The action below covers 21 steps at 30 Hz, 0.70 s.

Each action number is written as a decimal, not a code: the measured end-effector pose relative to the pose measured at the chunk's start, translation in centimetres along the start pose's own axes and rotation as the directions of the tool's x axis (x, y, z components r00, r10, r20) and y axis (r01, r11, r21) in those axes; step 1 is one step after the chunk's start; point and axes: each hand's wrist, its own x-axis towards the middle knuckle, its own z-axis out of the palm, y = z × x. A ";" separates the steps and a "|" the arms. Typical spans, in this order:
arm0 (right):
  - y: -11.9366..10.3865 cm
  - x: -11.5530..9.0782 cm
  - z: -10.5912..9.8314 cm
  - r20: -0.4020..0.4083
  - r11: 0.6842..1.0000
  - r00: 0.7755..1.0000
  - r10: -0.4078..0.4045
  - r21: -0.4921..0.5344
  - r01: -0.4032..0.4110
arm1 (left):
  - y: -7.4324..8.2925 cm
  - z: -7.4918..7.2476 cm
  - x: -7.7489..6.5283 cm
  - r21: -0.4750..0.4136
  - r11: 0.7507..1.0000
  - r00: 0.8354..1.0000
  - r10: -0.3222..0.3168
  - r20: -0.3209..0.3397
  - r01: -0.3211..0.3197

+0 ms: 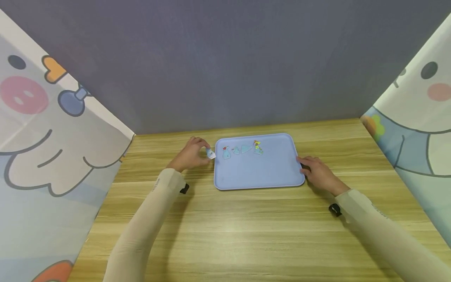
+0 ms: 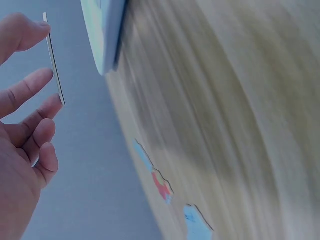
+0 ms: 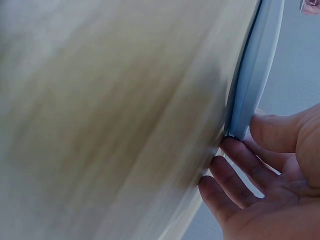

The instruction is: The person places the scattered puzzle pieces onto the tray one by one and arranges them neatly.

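Observation:
My left hand pinches a small flat light-blue and white puzzle piece by the left rim of a blue tray. Seen edge-on in the left wrist view, the thin piece sits between thumb and fingertips. Several flat printed pieces lie in the tray's upper part, among them one with a red patch and a yellow-topped one. At the tray's right edge, my right hand grips the rim, thumb on top and forefinger at its underside in the right wrist view.
More flat pieces lie on the wooden table below the left hand in the left wrist view. A grey wall rises behind the table, and cartoon-printed panels stand at both sides.

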 end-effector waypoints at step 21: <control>0.1 -0.1 0.0 -0.020 1.000 0.999 -0.025 0.001 0.025 | 4.5 0.4 2.6 -0.008 0.989 0.988 0.151 0.027 -0.151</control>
